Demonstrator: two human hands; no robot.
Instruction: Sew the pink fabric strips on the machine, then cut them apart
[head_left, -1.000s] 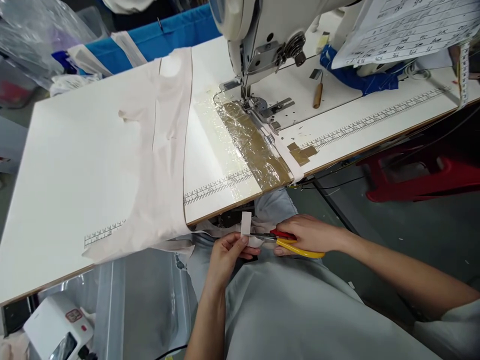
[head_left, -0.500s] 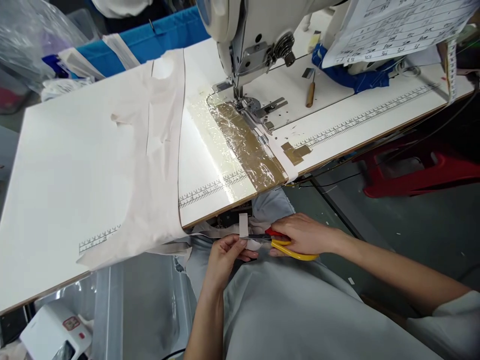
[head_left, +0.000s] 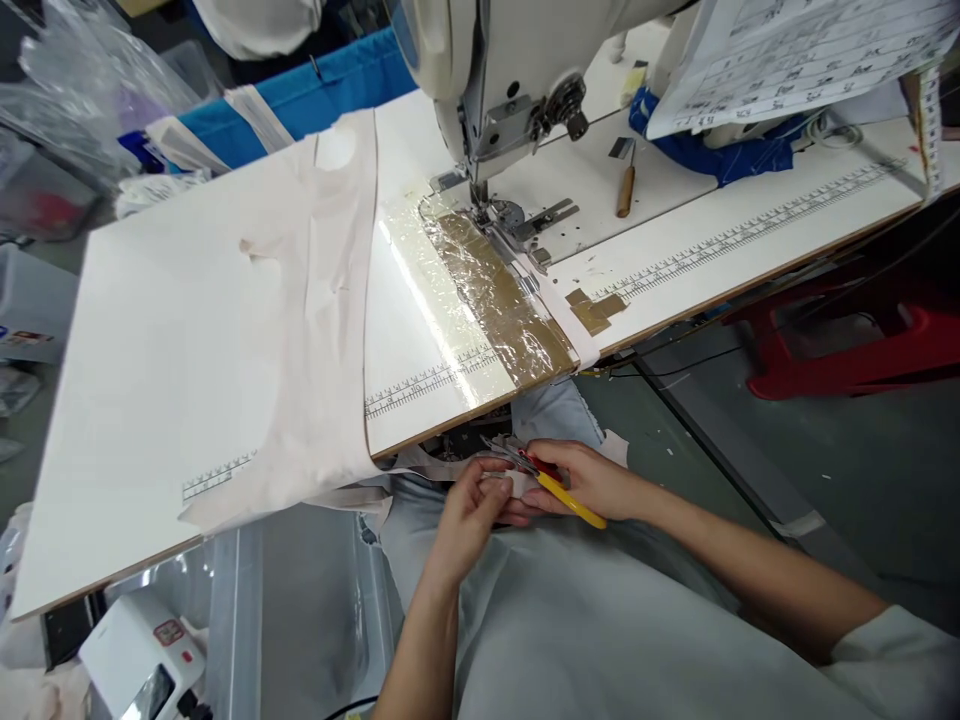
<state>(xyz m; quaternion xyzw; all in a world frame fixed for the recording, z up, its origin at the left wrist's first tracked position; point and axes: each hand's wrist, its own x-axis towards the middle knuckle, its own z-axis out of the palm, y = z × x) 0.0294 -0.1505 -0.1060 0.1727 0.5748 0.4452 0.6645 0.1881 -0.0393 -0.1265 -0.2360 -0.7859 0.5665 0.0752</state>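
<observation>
My right hand (head_left: 581, 478) grips red-and-yellow scissors (head_left: 559, 487) just below the table's front edge, blades pointing left. My left hand (head_left: 472, 505) is closed beside the blades, pinching a small pale piece I cannot see clearly, with pale fabric bunched in my lap under both hands. A pale pink fabric piece (head_left: 322, 300) lies over the white sewing table (head_left: 150, 350) and hangs off its front edge. The sewing machine (head_left: 510, 90) stands at the back, its needle over a taped, shiny patch (head_left: 495, 295).
A wooden-handled tool (head_left: 624, 190) lies beside the machine. Blue cloth (head_left: 712, 150) and a printed sheet (head_left: 795, 50) sit at the right rear. A red stool (head_left: 862, 350) stands on the floor to the right. Plastic bags (head_left: 82, 90) pile at left, and a white device (head_left: 142, 655) sits below.
The upright white strip in my left hand is no longer sticking up. Both hands have come closer together, and the scissors now tilt with blades up to the left.
</observation>
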